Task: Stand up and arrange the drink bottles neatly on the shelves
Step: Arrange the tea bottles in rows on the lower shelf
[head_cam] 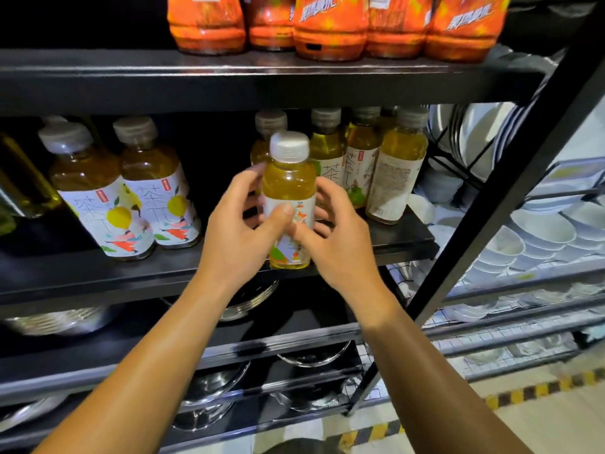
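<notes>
— Where is the bottle you're working on?

— The tea bottle (289,194) sits at the near edge of the middle shelf (98,273), between my two hands. My left hand (240,231) is on its left side, thumb pressed across the front of the label, fingers curled round behind. My right hand (337,237) is on its right side, thumb low on the label, fingers wrapped toward the back. Both are grasping it.

— Which way does it point?

— Upright. Its long axis runs straight up and down, white cap (289,146) on top, base on the shelf board right at the near lip. The label faces me.

— What's around it?

— Just behind and to the right stands a group of the same tea bottles (363,165), all upright, farther back on the shelf; the rightmost one (394,178) shows its printed back panel. Well to the left stand two darker tea bottles (131,191), touching each other. They look tilted, though that may be the wide lens.

— And above?

— The upper shelf (229,80) carries a row of orange bottles (330,27); only their lower halves show.

— Below?

— Metal bowls (252,299) on the lower shelves, dim and hard to count. To the right, past the black upright post (510,191), there are stacked white dishes (540,237) on a neighbouring rack.
</notes>
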{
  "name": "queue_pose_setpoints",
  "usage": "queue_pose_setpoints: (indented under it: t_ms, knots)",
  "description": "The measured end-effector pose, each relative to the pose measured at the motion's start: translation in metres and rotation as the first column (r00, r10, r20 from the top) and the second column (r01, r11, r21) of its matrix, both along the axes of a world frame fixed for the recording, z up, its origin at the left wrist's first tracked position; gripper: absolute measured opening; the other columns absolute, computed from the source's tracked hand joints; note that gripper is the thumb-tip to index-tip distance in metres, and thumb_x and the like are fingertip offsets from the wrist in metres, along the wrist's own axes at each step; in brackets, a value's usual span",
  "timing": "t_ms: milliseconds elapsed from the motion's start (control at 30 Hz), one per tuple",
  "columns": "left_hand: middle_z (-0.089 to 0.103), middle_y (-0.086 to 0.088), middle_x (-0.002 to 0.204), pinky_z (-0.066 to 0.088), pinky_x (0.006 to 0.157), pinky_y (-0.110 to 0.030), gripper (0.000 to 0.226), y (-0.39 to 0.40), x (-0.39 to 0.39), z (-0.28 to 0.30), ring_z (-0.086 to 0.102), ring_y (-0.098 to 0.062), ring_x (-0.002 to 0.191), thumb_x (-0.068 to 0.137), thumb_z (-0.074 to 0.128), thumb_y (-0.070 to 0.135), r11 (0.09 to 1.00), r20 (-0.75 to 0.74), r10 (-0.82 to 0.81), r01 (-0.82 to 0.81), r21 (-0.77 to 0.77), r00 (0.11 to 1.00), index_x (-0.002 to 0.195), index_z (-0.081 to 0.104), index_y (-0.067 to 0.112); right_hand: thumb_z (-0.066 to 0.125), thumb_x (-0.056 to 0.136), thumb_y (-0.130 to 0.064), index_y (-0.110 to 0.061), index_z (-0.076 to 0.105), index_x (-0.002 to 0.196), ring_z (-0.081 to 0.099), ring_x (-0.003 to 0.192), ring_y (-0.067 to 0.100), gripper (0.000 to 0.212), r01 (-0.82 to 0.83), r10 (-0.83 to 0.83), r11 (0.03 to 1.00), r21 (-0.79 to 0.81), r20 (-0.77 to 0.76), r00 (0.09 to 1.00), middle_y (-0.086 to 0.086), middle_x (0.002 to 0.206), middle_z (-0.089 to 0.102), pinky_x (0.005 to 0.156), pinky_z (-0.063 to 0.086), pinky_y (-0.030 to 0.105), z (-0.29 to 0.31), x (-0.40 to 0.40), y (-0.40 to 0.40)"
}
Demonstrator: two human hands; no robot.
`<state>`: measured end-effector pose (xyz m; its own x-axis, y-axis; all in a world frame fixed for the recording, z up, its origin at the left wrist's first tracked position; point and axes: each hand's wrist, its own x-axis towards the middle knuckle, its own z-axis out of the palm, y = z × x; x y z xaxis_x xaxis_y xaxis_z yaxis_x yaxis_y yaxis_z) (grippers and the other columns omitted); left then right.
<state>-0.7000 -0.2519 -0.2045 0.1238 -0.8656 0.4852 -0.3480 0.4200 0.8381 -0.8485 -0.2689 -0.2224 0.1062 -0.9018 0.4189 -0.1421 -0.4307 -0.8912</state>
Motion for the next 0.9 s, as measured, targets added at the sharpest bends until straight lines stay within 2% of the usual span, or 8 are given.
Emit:
queue_pose_setpoints:
  t_ms: [133,300,400,500,600,733,833,900]
  knots:
    - [0.060,0.011,0.122,0.051,0.084,-0.015,0.058,0.001,0.019,0.000,0.060,0.001,0.110,0.087,0.071,0.014,0.995,0.023,0.096,-0.096,0.000,0.995,0.139,0.045,0.018,0.069,0.085,-0.029,-0.026,0.051,0.126,0.062,0.111,0.010,0.045,-0.034,0.030,0.999,-0.036,-0.097,0.995,-0.007,0.120,0.062,0.089,0.056,0.040,0.000,0.031,-0.007]
    - [0.059,0.004,0.124,0.052,0.088,-0.026,0.063,0.005,0.033,-0.008,0.060,-0.007,0.111,0.082,0.070,0.027,0.974,0.079,0.224,-0.223,-0.023,0.971,0.139,0.043,0.020,0.071,0.086,-0.026,-0.021,0.047,0.139,0.055,0.105,-0.003,0.058,-0.074,0.060,0.996,-0.049,-0.233,0.971,-0.017,0.122,0.050,0.089,0.053,0.021,-0.004,0.039,-0.006]
    - [0.056,-0.002,0.120,0.050,0.089,-0.032,0.056,0.006,0.034,-0.011,0.056,-0.010,0.107,0.085,0.070,0.027,0.920,0.117,0.391,-0.385,-0.071,0.913,0.133,0.045,0.014,0.070,0.086,-0.031,-0.018,0.055,0.130,0.057,0.091,0.000,0.047,0.076,-0.111,0.986,-0.148,-0.244,0.964,-0.009,0.117,0.052,0.077,0.054,0.022,-0.001,0.037,-0.012]
    - [0.052,-0.003,0.120,0.040,0.086,-0.020,0.058,-0.001,0.034,-0.009,0.049,-0.009,0.107,0.088,0.068,0.024,0.873,0.129,0.487,-0.486,-0.045,0.864,0.138,0.043,0.010,0.070,0.084,-0.030,-0.013,0.053,0.102,0.048,0.080,0.004,0.031,0.331,-0.394,0.902,-0.278,-0.215,0.894,-0.007,0.096,0.043,0.069,0.045,0.019,0.016,0.028,-0.023]
    - [0.050,-0.005,0.134,0.043,0.099,-0.027,0.069,-0.015,0.034,-0.007,0.050,-0.015,0.121,0.089,0.068,0.025,0.879,0.081,0.476,-0.478,0.005,0.876,0.148,0.033,0.015,0.069,0.081,-0.027,-0.013,0.039,0.088,0.046,0.090,0.022,0.034,0.512,-0.562,0.819,-0.259,-0.178,0.808,-0.001,0.095,0.037,0.077,0.045,0.036,0.032,0.010,-0.034]
    - [0.047,-0.016,0.140,0.042,0.107,-0.037,0.075,-0.036,0.025,-0.010,0.048,-0.026,0.129,0.089,0.065,0.024,0.879,0.010,0.475,-0.475,0.047,0.880,0.152,0.026,0.013,0.067,0.085,-0.028,-0.013,0.038,0.087,0.031,0.096,0.018,0.033,0.527,-0.526,0.841,-0.126,-0.425,0.737,0.002,0.098,0.034,0.080,0.033,0.030,0.038,0.008,-0.043]
    - [0.033,-0.016,0.154,0.033,0.115,-0.042,0.078,-0.051,0.020,-0.008,0.031,-0.029,0.143,0.092,0.062,0.023,0.890,-0.035,0.450,-0.444,0.105,0.893,0.154,0.017,0.013,0.069,0.080,-0.025,-0.014,0.037,0.087,0.029,0.095,0.016,0.035,0.534,-0.599,0.800,-0.275,-0.317,0.735,0.000,0.097,0.032,0.079,0.033,0.030,0.030,0.012,-0.039]
    - [0.027,-0.009,0.158,0.028,0.118,-0.040,0.076,-0.061,0.023,-0.006,0.027,-0.024,0.146,0.093,0.063,0.018,0.903,-0.075,0.419,-0.407,0.136,0.905,0.154,0.018,0.010,0.070,0.080,-0.024,-0.013,0.037,0.087,0.034,0.097,0.020,0.036,0.541,-0.596,0.803,-0.250,-0.326,0.734,0.001,0.099,0.032,0.081,0.037,0.033,0.024,0.009,-0.041]
